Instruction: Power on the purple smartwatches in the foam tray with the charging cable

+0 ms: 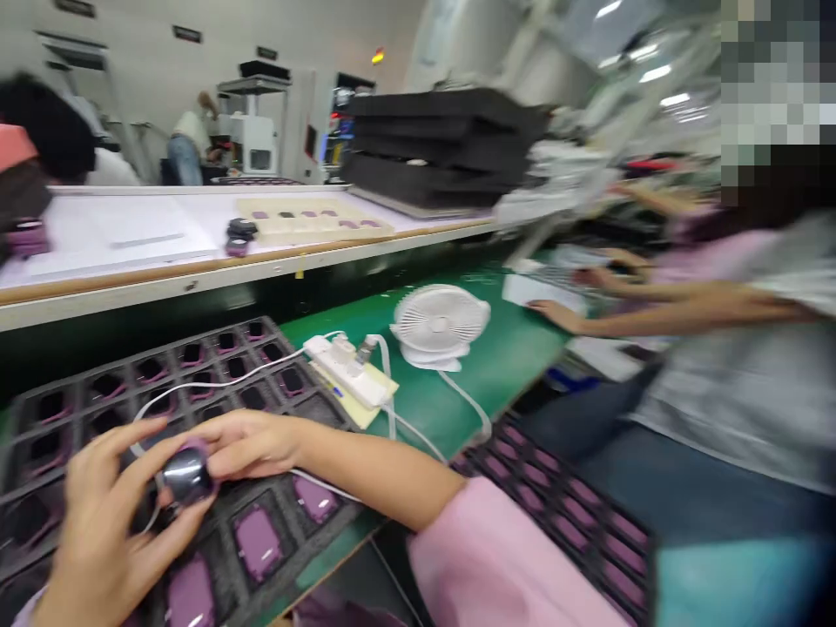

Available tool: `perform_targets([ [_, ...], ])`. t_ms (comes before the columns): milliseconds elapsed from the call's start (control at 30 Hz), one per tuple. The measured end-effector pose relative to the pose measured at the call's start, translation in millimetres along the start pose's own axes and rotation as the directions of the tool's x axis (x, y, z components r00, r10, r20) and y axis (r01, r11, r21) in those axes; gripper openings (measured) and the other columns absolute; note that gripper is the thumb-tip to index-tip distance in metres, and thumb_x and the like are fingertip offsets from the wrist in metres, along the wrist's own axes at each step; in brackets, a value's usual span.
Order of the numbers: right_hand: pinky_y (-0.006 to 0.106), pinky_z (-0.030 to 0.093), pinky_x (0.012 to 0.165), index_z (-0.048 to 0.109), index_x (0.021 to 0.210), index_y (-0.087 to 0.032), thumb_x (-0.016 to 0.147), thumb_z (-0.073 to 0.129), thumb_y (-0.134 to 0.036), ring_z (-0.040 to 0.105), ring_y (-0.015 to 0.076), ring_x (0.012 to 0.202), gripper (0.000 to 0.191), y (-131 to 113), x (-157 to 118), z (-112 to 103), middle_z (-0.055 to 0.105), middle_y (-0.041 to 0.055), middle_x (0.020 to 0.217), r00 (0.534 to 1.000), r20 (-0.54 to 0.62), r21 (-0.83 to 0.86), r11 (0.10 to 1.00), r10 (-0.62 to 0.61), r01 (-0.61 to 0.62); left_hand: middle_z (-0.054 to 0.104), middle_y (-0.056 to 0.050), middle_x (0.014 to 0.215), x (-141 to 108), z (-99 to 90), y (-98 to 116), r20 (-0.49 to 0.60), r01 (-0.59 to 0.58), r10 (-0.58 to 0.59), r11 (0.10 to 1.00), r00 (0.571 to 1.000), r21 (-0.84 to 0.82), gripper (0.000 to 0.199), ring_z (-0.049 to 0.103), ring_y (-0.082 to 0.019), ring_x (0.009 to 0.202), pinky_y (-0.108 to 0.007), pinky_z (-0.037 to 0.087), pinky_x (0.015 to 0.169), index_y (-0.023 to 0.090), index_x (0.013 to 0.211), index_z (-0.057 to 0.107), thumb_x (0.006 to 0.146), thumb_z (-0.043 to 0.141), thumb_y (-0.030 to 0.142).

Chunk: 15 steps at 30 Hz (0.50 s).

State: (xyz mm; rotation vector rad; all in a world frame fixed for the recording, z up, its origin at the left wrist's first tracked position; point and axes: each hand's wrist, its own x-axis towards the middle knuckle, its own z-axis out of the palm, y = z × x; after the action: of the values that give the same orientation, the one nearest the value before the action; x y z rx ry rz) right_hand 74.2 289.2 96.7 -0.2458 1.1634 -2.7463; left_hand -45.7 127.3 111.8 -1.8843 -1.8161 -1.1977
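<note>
Both hands meet over the foam tray point(313, 407): left hand point(108, 514) curls around a purple smartwatch body point(188, 475), right hand point(252, 444) pinches its side. A power strip point(349, 373) crowds the tray's right edge; open green benchtop point(515, 348) spreads beside the fan point(441, 322).

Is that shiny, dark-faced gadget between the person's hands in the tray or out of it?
Out: the left hand and right hand hold the gadget above the gray tray.
</note>
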Motion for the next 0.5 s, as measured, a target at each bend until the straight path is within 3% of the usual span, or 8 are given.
perform_targets([
  [100, 0.033, 0.046, 0.093, 0.067, 0.115, -0.012, 0.07, 0.093, -0.039, 0.065, 0.0217, 0.097, 0.058, -3.9, -8.3, 11.1, 0.069, 0.0113, 0.1, 0.997, -0.045, -0.035, 0.997, -0.063, 0.062, 0.055, -0.014, 0.126, 1.7, -6.4, 10.5, 0.028, -0.021, 0.018, 0.994, 0.999, 0.11, 0.046, 0.051, -0.031, 0.117, -0.048, 0.04, 0.1, 0.021, 0.13, 0.051, 0.087, 0.068, 0.028],
  [500, 0.032, 0.045, 0.091, 0.066, 0.112, -0.014, 0.073, 0.09, -0.047, 0.064, 0.0199, 0.096, 0.056, -1.5, -7.7, 12.5, 0.066, 0.0096, 0.1, 0.997, -0.071, -0.153, 0.988, -0.011, 0.0, 0.052, -0.012, 0.125, 3.4, -8.1, 17.6, 0.03, 0.001, -0.002, 0.999, 1.0, 0.047, 0.04, 0.05, -0.026, 0.117, -0.046, 0.041, 0.1, 0.023, 0.123, 0.052, 0.086, 0.067, 0.028],
])
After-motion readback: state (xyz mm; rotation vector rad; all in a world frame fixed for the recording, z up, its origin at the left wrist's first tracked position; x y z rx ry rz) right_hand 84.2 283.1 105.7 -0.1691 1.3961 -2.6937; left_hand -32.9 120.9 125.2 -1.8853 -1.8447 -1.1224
